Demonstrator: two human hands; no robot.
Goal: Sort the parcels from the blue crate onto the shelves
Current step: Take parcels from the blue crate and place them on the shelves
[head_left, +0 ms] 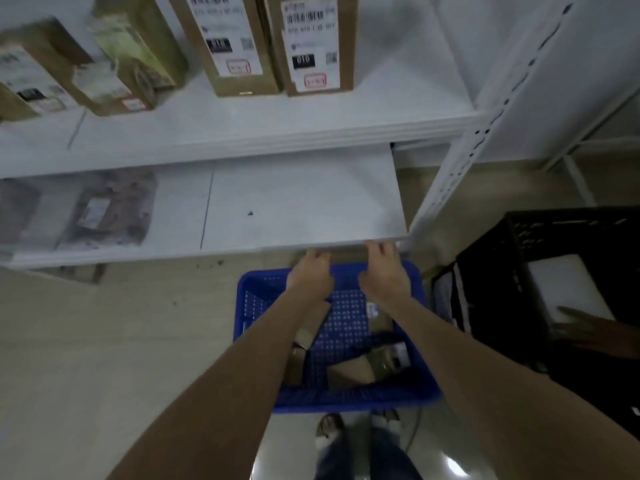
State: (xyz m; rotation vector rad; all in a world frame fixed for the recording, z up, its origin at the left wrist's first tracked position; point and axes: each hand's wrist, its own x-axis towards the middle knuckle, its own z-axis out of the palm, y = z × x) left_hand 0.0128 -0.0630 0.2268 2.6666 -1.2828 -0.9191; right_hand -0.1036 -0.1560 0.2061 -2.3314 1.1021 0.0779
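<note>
White shelves (311, 202) ahead of and above both hands. Blue crate (346, 400) directly beneath the wrists, several loose parcels (349, 374) left inside. Between the hands, at the lower shelf's front edge: brown parcel (348, 255), gripped from either side by left hand (311, 273) and right hand (382, 275), likely for sliding in level. Far above the fingertips, upright boxes (311, 43) labelled "010"; remaining print blurred.

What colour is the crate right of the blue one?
The crate is black; head view.
</note>
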